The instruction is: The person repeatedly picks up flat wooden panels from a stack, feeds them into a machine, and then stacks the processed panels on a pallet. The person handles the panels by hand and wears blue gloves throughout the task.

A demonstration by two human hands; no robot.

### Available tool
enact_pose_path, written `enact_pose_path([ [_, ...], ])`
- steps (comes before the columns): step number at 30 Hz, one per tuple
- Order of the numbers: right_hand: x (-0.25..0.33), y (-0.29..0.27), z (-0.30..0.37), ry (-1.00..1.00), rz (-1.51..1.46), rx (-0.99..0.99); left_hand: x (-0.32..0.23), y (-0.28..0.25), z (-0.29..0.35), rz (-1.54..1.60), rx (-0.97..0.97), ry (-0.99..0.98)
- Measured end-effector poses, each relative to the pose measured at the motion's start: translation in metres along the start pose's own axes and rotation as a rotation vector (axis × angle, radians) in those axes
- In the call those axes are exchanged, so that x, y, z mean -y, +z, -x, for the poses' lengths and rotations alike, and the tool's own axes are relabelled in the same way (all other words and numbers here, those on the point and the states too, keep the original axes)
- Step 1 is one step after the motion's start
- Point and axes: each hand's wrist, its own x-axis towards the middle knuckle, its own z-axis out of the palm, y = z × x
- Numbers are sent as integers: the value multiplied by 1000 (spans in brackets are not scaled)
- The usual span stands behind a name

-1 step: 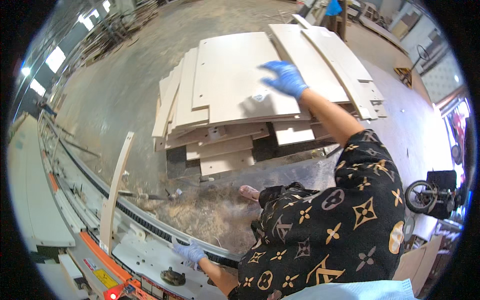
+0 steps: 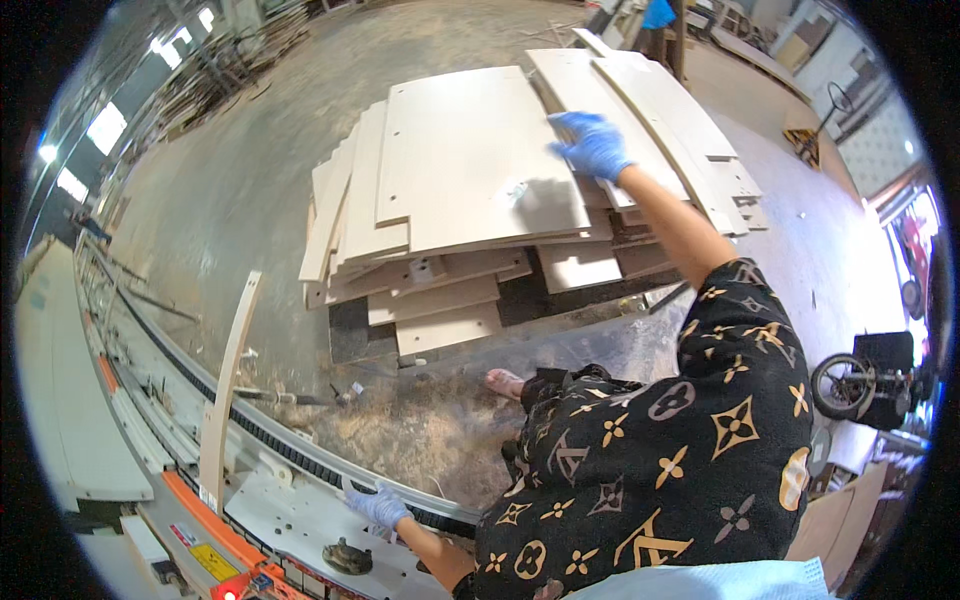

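Note:
My right hand (image 2: 594,146), in a blue glove, hovers over a stack of pale boards with its fingers spread and nothing in them. Beneath it lies the top panel (image 2: 450,150), a wide cream board with small holes and a notched corner, and the hand's shadow falls on it. To its right are narrower pale boards (image 2: 672,130). My left hand (image 2: 378,504), also gloved, lies with its fingers extended on the edge of a long machine (image 2: 275,520), by a black segmented track (image 2: 290,447). It grips nothing that I can see.
A narrow pale strip (image 2: 228,390) stands up across the machine's edge. A dark round fitting (image 2: 347,556) sits on the machine bed. Sawdust covers the floor (image 2: 400,430) near my foot (image 2: 505,383). A wheeled vehicle (image 2: 850,388) is at the right, and a wood pile (image 2: 215,90) lies far left.
My right hand has shifted a little to the right over the boards, and its shadow has moved with it. The left hand stays on the machine edge. The view has tilted slightly.

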Motion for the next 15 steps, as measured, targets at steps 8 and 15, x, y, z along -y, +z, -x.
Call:
enact_pose_path([
  [8,-217,-23,0,633,146,215,-12,-14,21,-49,-46,-107],
  [15,-215,3,-12,290,82,210,-10,-14,38,-118,-164,-198],
])
